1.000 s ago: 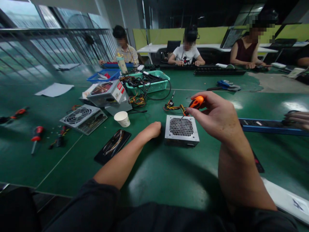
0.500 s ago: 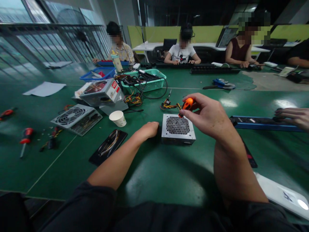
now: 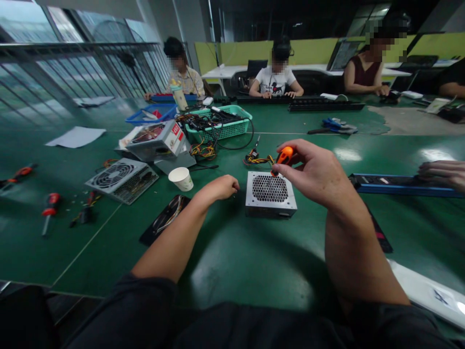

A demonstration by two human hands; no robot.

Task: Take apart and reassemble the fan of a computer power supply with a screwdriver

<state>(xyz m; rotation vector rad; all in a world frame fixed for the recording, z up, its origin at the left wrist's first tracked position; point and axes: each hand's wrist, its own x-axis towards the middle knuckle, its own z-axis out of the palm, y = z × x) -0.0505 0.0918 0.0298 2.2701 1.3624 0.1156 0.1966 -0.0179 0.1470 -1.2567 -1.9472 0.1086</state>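
Observation:
A silver computer power supply (image 3: 271,208) lies on the green table in front of me, its honeycomb grille facing up. My right hand (image 3: 314,169) is closed around an orange-handled screwdriver (image 3: 286,155) above the far right part of the grille. The screwdriver's shaft is mostly hidden by my thumb and too indistinct to follow. Left of the power supply, apart from it, my left hand (image 3: 222,187) hovers just over the table with its fingers pinched together. Something tiny may be at the fingertips, but I cannot make it out.
A paper cup (image 3: 180,179), a black panel with wires (image 3: 165,220) and another power supply (image 3: 123,179) are to the left. Behind stands a turquoise basket of cables (image 3: 232,128). A red screwdriver (image 3: 51,206) lies far left. A co-worker's hand (image 3: 443,173) rests at right.
My left hand has lifted slightly away from the power supply's left side, fingers now pinched. My right hand keeps the screwdriver over the grille. The whole view has shifted a little.

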